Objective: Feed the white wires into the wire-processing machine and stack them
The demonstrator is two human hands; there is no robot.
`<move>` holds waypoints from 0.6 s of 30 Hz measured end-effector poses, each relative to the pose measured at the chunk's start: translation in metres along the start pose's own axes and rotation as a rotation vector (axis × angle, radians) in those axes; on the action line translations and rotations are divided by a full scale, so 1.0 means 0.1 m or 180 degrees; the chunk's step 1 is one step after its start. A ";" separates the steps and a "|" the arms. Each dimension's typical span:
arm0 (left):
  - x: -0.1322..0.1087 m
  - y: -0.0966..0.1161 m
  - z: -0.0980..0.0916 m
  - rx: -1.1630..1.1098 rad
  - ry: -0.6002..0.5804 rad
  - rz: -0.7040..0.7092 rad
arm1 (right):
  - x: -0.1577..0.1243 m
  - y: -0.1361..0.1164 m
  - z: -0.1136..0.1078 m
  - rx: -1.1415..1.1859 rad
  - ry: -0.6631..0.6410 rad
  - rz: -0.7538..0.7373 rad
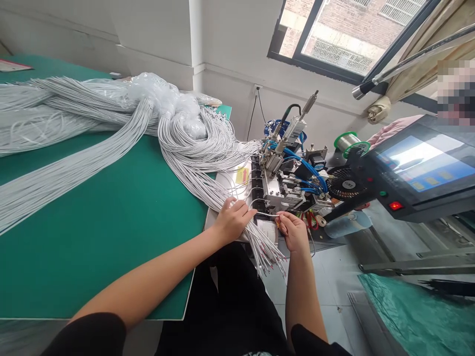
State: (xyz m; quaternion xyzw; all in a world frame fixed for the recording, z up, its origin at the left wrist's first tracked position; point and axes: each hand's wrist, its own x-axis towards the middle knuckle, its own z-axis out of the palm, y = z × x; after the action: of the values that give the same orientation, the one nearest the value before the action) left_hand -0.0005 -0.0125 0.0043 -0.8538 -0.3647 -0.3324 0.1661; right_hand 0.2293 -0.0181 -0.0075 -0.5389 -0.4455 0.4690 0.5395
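A thick bundle of white cables [208, 190] runs off the green table toward my lap, and its loose ends with small reddish tips [267, 254] fan out below my hands. My left hand [234, 220] rests over this bundle with curled fingers, its thumb and forefinger closed on a single white cable [265, 214]. Near that cable's end, my right hand [294, 231] pinches it between thumb and fingertips. The cable is stretched between both hands, just in front of a bench machine [280, 178] with metal cylinders and blue air hoses. Several cables lead into the machine's black slotted side.
More cable bundles, partly wrapped in clear plastic [159, 94], lie across the green table [92, 247]. Right of the machine are a black fan [345, 183], a solder wire spool [349, 143], red-handled scissors [311, 220] and a screen panel [426, 163]. Another person sits behind the panel.
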 end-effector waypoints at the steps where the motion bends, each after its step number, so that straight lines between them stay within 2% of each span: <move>1: 0.00 0.00 0.00 0.0019 -0.0005 -0.0018 | 0.01 0.00 -0.01 -0.0235 0.0014 -0.0062; 5: -0.01 -0.01 0.01 0.0062 -0.0056 -0.0042 | 0.04 -0.02 -0.01 -0.1238 0.0009 -0.0368; 8: 0.00 -0.01 0.01 0.0091 -0.0058 -0.0022 | 0.07 -0.03 0.01 -0.1547 0.0021 -0.0512; 15: -0.01 -0.01 0.04 0.0105 -0.0116 -0.0039 | 0.18 0.10 0.03 -0.1182 -0.0268 -0.0593; 18: -0.01 -0.01 0.05 0.0128 -0.0129 -0.0017 | 0.20 0.13 0.05 -0.0979 -0.0354 -0.0464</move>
State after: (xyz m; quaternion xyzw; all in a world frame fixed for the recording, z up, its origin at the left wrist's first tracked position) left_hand 0.0007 -0.0098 0.0006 -0.8558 -0.3769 -0.3081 0.1749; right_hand 0.2275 0.0016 -0.0205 -0.5545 -0.5791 0.3840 0.4579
